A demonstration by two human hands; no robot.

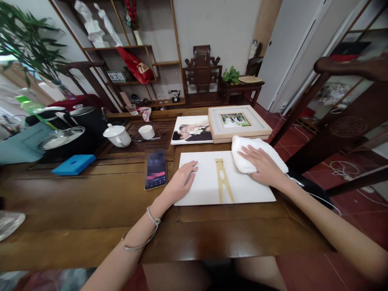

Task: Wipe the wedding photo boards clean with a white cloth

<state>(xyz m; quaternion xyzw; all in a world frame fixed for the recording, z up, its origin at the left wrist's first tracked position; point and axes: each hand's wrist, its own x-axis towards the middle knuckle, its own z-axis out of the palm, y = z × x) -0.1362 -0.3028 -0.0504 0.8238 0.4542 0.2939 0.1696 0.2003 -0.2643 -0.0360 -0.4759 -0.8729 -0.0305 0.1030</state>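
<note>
A white rectangular board point(200, 190) lies flat on the wooden table in front of me. On its middle is a flat gold-tan piece point(222, 176) with two splayed legs and a small hole. My left hand point(182, 180) rests on the board's left side, fingers stretched out and holding nothing. Over the board's right upper corner lies a folded white towel point(242, 147). My right hand point(262, 163) presses on this towel from above with fingers extended and lying flat. The towel covers that corner of the board.
Behind the board are a photo panel point(194, 136) and a pale framed picture point(218, 128). A phone point(155, 178) lies left of the board. Farther left are a blue block point(72, 165), a lidded white cup point(117, 136) and a small bowl point(146, 132). A dark chair point(342, 121) stands at right.
</note>
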